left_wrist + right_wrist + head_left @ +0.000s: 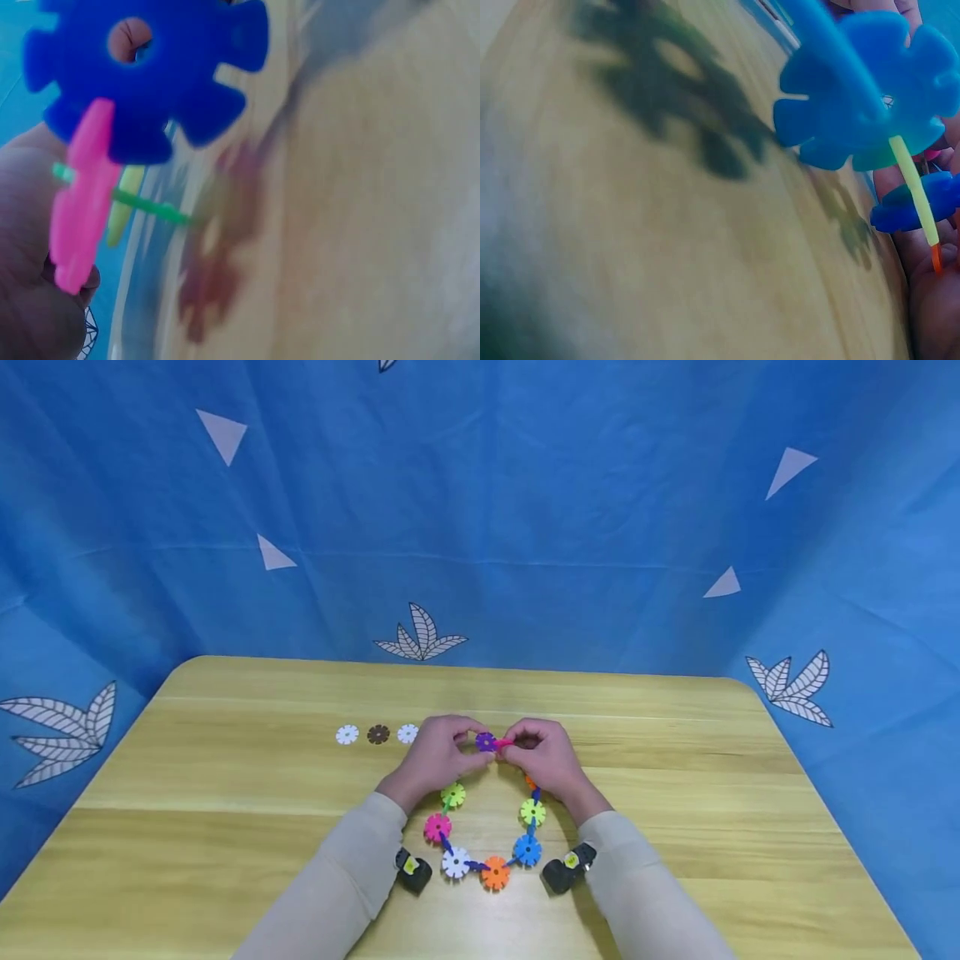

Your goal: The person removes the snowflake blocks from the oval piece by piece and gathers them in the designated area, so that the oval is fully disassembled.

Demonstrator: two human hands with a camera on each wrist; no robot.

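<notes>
Purple disc: pinched between thumb and forefinger of the left hand. Pink piece: seen edge-on, touching the purple disc's right side, pinched by the right hand. Chain of notched discs: looped on the purple disc's near side. Three discs: laid on the worktop, left of the purple disc. Orange disc: near-right of the purple disc, partly covered by the right hand. Slot engagement: cannot be told.
</notes>
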